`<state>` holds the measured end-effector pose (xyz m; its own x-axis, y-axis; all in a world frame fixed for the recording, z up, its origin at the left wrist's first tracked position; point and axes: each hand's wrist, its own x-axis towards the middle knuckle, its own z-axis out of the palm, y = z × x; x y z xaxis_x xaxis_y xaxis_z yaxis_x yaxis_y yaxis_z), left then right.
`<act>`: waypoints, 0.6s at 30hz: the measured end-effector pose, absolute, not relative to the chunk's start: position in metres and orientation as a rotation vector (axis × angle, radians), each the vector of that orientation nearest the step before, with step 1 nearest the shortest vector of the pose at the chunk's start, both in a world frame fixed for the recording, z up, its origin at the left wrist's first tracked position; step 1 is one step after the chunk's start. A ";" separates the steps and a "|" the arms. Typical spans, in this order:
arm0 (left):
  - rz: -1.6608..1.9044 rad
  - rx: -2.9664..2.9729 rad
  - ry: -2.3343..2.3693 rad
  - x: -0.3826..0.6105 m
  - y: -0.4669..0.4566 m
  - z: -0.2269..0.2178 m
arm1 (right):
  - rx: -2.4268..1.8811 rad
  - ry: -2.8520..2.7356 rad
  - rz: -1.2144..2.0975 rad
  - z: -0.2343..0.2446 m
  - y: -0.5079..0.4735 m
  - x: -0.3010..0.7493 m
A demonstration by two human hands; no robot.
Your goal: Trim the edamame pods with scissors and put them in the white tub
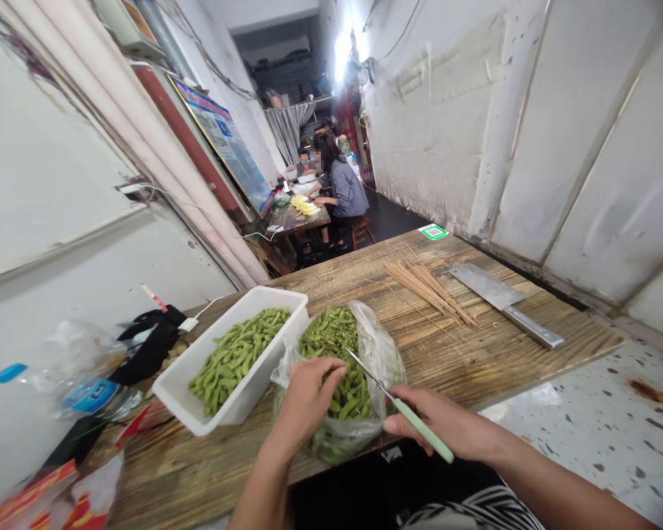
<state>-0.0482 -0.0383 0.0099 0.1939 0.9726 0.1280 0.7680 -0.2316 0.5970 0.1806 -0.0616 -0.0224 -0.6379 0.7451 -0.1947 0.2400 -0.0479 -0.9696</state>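
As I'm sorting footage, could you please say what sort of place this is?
Probably a small eatery's preparation area: a white tub of green pods, a cleaver and a QR-code card suggest it.

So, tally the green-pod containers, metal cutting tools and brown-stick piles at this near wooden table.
Containers of green pods: 2 (white rectangular plastic tub, clear plastic bag)
Cutting tools: 2 (metal cleaver, pale-green-handled blade in right hand)
Thin brown stick piles: 1
Total: 5
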 end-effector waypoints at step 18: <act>1.093 1.336 1.545 -0.039 -0.049 0.001 | -1.080 -1.651 1.868 -0.022 -0.070 0.170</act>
<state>-0.0393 -0.0495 0.0008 -0.1205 0.9922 -0.0331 0.2990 0.0681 0.9518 0.1705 -0.0696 -0.0225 -0.6091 0.7451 -0.2718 0.1785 -0.2051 -0.9623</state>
